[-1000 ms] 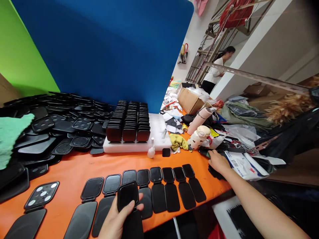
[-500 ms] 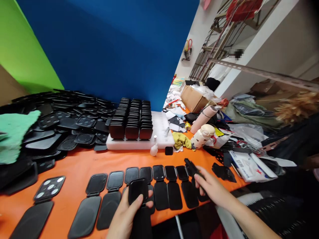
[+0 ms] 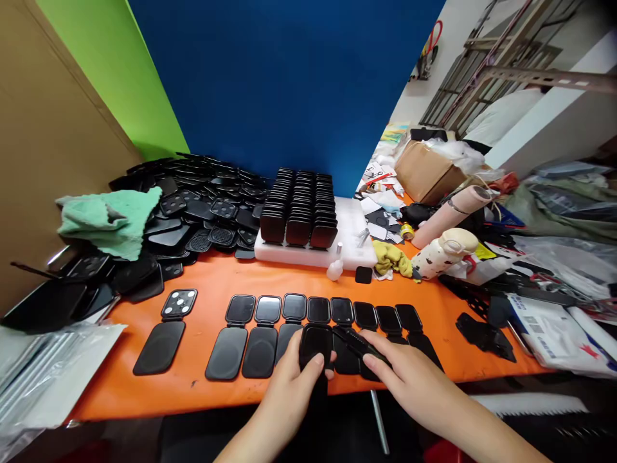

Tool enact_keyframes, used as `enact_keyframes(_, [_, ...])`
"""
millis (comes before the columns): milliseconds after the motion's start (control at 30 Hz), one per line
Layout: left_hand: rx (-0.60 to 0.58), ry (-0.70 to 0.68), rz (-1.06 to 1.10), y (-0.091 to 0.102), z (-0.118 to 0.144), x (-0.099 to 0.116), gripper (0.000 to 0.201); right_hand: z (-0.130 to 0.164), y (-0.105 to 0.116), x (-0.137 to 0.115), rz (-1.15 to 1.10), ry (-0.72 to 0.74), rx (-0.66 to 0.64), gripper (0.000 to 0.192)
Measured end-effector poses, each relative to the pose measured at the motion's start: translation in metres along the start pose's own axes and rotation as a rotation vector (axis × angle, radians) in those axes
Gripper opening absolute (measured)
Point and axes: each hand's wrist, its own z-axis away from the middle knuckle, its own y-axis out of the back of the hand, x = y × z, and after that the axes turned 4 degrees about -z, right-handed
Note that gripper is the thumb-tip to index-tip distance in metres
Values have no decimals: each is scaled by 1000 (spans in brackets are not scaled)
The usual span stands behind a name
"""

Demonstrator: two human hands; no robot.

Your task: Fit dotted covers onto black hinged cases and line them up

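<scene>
Black case (image 3: 315, 341) sits upright in the left hand (image 3: 289, 379) at the near edge of the orange surface (image 3: 202, 392), thumb across its face and fingers closed round it, just in front of the row of open cases (image 3: 318, 321). A second ago the right hand (image 3: 409, 379) was far out to the right among the clutter, resting by the printed packets (image 3: 554, 321); half a second ago it was coming back with a thin black strip (image 3: 359, 342) pinched in its fingers. Now that hand lies just beside the left one, its grip closed on the strip, the strip's far end almost touching the held case. Both pieces have thus been brought together over the middle of the row. The view has also swung left, so the green cloth (image 3: 108, 218) on the heap of black parts (image 3: 193, 206) and the white tray (image 3: 357, 238) of stacked cases now sit nearer the centre. A white squeeze bottle (image 3: 334, 269) stands near the tray's front edge, well apart from both hands.
</scene>
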Motion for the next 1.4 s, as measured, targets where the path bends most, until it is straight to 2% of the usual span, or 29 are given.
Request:
enact_keyframes(400, [4, -40, -90, 3, 1, -1, 36, -3, 3, -1, 90, 48, 1, 39])
enact_keyframes(600, [-7, -65, -185, 6, 1, -1, 34, -8, 19, -2, 94, 20, -86, 42])
enact_keyframes(700, [-29, -29, -113, 9, -1, 1, 37, -8, 28, -1, -185, -45, -172, 42])
enact_keyframes(833, [27, 52, 13, 13, -5, 4, 41, -3, 29, 1, -790, -127, -328, 51])
enact_keyframes(900, [65, 86, 61, 15, -6, 6, 46, 0, 23, 1, -1020, -177, -335, 56])
enact_keyframes(1000, [103, 108, 113, 16, -6, 9, 53, 5, 12, 3, -1154, -213, -273, 52])
enact_keyframes(1100, [109, 120, 137, 17, -6, 12, 53, 7, 2, 6, -1152, -183, -169, 44])
enact_keyframes(1200, [95, 140, 164, 18, -5, 15, 53, 7, -3, 12, -1119, -191, -103, 48])
enact_keyframes(1300, [88, 147, 183, 20, -5, 17, 52, 7, -5, 19, -1006, -214, -95, 57])
enact_keyframes(1400, [85, 130, 185, 20, -4, 19, 50, 7, -3, 21, -791, -218, -116, 61])
